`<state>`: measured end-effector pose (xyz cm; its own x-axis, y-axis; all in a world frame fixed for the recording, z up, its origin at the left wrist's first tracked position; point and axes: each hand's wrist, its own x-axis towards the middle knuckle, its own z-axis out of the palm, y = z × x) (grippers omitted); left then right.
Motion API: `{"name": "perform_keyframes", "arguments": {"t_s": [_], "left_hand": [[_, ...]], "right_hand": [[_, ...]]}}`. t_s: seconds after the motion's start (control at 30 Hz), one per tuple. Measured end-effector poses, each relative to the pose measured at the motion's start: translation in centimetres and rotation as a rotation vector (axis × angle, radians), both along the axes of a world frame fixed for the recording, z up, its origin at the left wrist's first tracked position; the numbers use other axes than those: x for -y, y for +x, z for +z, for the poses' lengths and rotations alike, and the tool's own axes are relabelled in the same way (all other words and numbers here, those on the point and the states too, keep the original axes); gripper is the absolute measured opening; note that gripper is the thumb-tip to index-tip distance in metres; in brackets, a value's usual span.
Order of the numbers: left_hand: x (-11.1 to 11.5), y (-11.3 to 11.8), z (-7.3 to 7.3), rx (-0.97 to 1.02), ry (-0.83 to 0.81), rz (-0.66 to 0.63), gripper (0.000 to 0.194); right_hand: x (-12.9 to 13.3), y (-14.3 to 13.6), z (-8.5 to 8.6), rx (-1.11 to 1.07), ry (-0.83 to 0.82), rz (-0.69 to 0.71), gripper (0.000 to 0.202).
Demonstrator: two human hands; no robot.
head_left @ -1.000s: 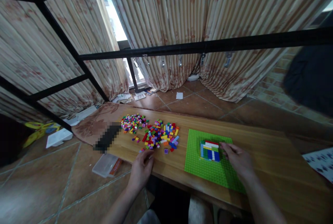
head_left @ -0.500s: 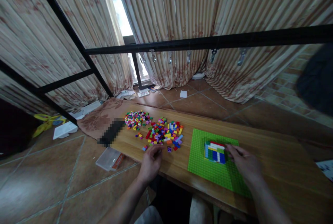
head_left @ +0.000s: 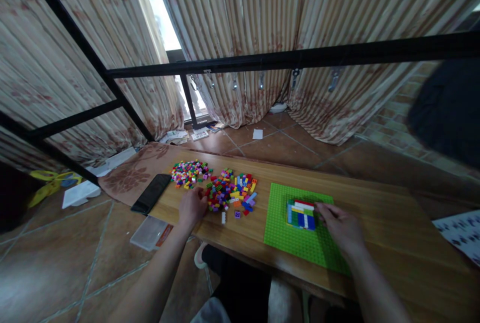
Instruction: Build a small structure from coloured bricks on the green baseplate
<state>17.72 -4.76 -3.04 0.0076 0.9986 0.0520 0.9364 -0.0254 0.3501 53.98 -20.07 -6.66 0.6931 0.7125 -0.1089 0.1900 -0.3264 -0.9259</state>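
Note:
My left hand [head_left: 192,208] is at the near left edge of a pile of larger toy bricks [head_left: 225,190]. Its fingers are curled together, and whatever is between them is hidden. A white brick [head_left: 224,217] and a purple brick [head_left: 237,214] lie just right of it on the wood. My right hand [head_left: 341,225] pinches the right edge of a flat, multicoloured toy brick build [head_left: 301,214]. That build sits on the green baseplate [head_left: 277,228], with blue, white, green, yellow and red bricks showing on top.
Smaller bricks [head_left: 189,172] are heaped at the far left of the wooden table [head_left: 386,218]. A black phone [head_left: 152,194] lies at the table's left end. Below it on the floor is a clear plastic box [head_left: 146,233]. A black metal bar [head_left: 240,63] crosses beyond the table.
My left hand has moved left and away from me to the pile's edge; a white brick now shows near where it was. My right hand stays at the build. The view has shifted slightly.

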Motion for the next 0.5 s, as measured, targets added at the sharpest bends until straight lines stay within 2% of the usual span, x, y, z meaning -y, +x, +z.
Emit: {"name": "perform_keyframes", "arguments": {"t_s": [0.23,0.37,0.43,0.5], "left_hand": [[0.3,0.4,0.2,-0.063,0.017,-0.04,0.028],[0.6,0.1,1.1,-0.08,0.059,-0.006,0.029],[1.1,0.1,1.8,-0.035,0.08,0.017,0.03],[2.1,0.5,2.4,0.084,0.097,-0.022,0.029]], "right_hand": [[0.0,0.5,-0.9,0.047,-0.007,0.021,0.043],[-0.1,0.7,-1.4,0.005,0.031,0.022,0.044],[-0.2,0.6,-1.3,0.002,0.048,0.009,0.046],[-0.2,0.3,-1.0,0.01,0.063,-0.007,0.048]]}}
